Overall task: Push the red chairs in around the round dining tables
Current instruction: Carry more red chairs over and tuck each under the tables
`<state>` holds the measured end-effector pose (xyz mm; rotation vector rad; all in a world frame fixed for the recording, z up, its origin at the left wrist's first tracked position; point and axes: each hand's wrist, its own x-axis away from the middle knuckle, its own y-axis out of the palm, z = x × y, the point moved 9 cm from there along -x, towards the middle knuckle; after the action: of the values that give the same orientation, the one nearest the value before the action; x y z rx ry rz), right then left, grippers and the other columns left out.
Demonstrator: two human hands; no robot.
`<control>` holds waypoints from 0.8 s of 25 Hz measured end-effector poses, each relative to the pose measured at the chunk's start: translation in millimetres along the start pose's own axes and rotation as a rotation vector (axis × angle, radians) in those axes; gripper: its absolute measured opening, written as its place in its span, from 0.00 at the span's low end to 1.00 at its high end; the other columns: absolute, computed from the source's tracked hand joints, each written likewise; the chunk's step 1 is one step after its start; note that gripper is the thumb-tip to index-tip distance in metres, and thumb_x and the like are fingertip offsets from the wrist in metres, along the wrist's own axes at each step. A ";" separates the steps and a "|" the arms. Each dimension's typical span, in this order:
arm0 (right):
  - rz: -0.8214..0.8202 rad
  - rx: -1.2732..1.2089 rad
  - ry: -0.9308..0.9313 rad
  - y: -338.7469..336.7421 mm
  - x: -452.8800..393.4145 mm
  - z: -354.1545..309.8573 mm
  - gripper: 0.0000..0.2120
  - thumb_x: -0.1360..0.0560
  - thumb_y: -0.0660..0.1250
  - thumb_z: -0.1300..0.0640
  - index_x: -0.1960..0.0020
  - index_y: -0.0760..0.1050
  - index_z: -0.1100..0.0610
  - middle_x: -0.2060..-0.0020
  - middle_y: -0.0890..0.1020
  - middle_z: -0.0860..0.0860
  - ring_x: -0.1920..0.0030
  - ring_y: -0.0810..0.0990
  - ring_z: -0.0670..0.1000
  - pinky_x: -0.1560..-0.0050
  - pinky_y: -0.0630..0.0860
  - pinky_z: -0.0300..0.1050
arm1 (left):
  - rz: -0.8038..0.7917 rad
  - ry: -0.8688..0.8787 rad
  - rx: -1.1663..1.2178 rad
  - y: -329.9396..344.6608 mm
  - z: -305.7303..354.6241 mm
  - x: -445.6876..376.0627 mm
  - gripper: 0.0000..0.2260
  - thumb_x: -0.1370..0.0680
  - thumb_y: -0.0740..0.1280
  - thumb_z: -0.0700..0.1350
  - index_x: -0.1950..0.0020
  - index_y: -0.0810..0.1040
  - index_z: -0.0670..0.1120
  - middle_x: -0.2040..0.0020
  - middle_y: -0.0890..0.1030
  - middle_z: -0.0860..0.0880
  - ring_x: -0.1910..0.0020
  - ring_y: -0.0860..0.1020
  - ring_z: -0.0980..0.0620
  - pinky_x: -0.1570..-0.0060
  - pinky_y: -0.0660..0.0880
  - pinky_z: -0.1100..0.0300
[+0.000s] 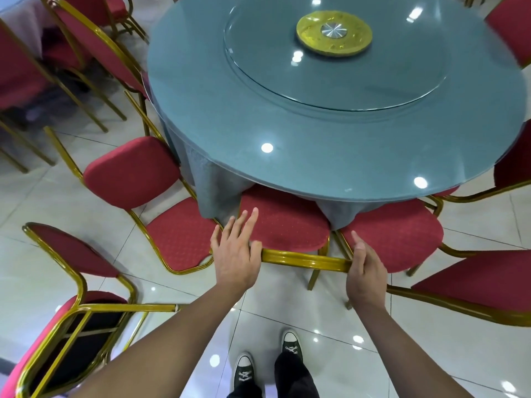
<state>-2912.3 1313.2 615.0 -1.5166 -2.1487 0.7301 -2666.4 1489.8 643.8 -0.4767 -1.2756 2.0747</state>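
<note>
The red chair (284,222) with a gold frame stands right in front of me, its seat partly under the edge of the round glass-topped table (330,133). I look down on its gold top rail (304,259). My left hand (235,254) rests on the rail's left end, fingers straight and pointing over the seat. At the rail's right end my right hand (365,271) grips the frame, thumb up. A second red chair (178,239) stands to the left and a third (396,234) to the right, both seats near the tablecloth.
A tilted red chair (71,326) sits at lower left, close to my left arm. Another chair back (474,280) juts in at right. More red chairs (86,47) crowd the upper left beside another table. A glass turntable (333,53) tops the table. My feet stand on glossy tiles (287,354).
</note>
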 end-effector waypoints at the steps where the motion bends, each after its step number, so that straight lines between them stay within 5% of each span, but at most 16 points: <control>1: -0.009 0.011 -0.006 0.1 -2.5 0.1 0.29 0.17 0.45 0.43 0.27 0.75 0.53 0.31 0.79 0.50 0.29 0.73 0.52 0.27 0.68 0.56 | -0.007 -0.004 -0.005 1.4 0.2 -1.4 0.31 0.23 0.45 0.53 0.19 0.60 0.58 0.21 0.65 0.54 0.21 0.60 0.51 0.22 0.51 0.44; 15: -0.109 0.045 0.010 2.9 -6.1 0.7 0.30 0.18 0.46 0.41 0.29 0.76 0.51 0.31 0.78 0.48 0.29 0.73 0.49 0.26 0.67 0.54 | -0.116 -0.046 -0.010 8.8 -12.0 -6.9 0.30 0.22 0.42 0.59 0.20 0.60 0.61 0.22 0.66 0.54 0.22 0.60 0.53 0.22 0.49 0.50; 20: -0.225 0.103 -0.013 0.1 -7.3 -1.8 0.28 0.18 0.51 0.36 0.25 0.72 0.47 0.29 0.76 0.47 0.28 0.71 0.49 0.27 0.66 0.51 | -0.137 -0.069 -0.025 8.9 -12.5 -0.9 0.31 0.22 0.39 0.63 0.19 0.54 0.63 0.19 0.61 0.54 0.19 0.53 0.53 0.21 0.44 0.47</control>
<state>-2908.7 1306.6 616.2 -1.1976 -2.2087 0.7611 -2661.2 1494.5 630.1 -0.3216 -1.3374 1.9786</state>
